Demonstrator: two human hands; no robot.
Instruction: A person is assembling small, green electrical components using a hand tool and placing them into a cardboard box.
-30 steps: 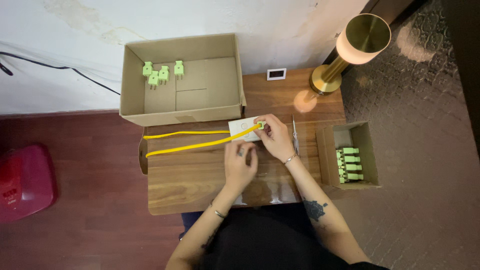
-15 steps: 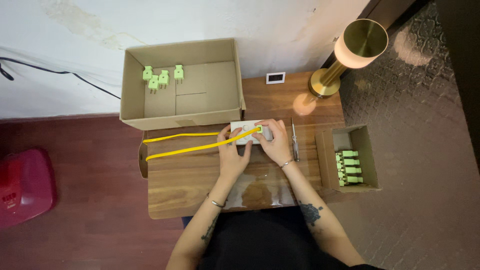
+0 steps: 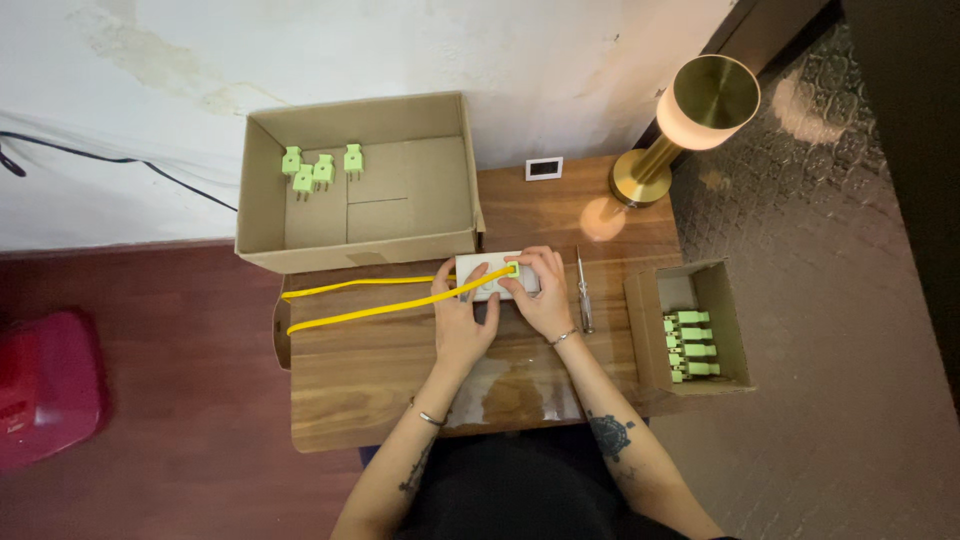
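Both hands at frame centre: left hand (image 3: 462, 318) presses flat on white socket block (image 3: 490, 277) to steady it, right hand (image 3: 540, 290) pinching the yellow cable (image 3: 370, 315) end.

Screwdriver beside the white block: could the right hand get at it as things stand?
Probably yes. The screwdriver lies bare on the table just beside the right hand, with nothing between them, though that hand rests on the white block.
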